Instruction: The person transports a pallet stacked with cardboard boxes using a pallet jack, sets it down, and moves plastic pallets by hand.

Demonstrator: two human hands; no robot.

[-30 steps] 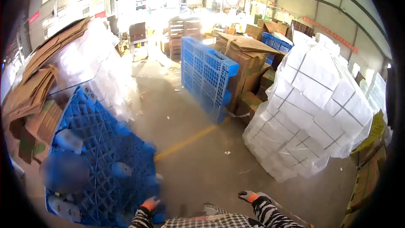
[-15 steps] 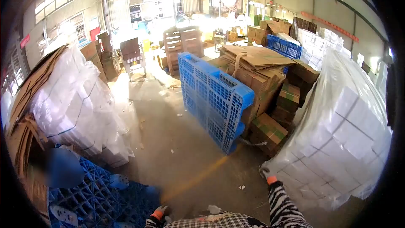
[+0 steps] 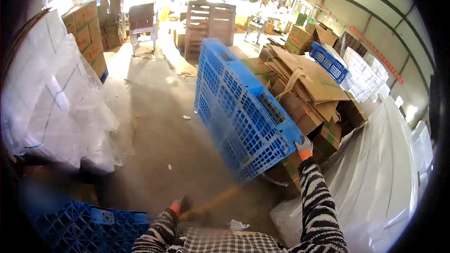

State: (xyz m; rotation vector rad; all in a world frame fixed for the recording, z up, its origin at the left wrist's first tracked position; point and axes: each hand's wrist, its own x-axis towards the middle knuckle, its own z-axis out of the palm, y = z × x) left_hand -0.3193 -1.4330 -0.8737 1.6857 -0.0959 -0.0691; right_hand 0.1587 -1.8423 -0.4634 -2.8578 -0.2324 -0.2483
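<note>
A blue plastic pallet (image 3: 234, 117) stands on its edge, leaning against stacked cardboard. My right hand (image 3: 303, 146), in a grey glove with an orange cuff, grips its near upper corner. Lower down, my left hand (image 3: 182, 204), gloved the same way, hangs over the floor in front of my checked apron (image 3: 225, 242). It touches nothing that I can see, and its fingers are too blurred to read. Another blue pallet (image 3: 89, 227) lies flat at the lower left, to the left of that hand.
Flattened cardboard (image 3: 309, 75) and boxes pile up behind the upright pallet. Plastic-wrapped white stacks stand left (image 3: 61, 93) and right (image 3: 375, 164). Farther off are brown cartons (image 3: 86, 35), a wooden pallet (image 3: 210, 28) and a blue crate (image 3: 329, 62). Paper scraps (image 3: 238, 225) lie on the concrete floor.
My right hand has moved up from beside the right wrapped stack to the upright pallet's corner and taken hold. My left hand has risen slightly. The view has shifted, bringing the pallet closer.
</note>
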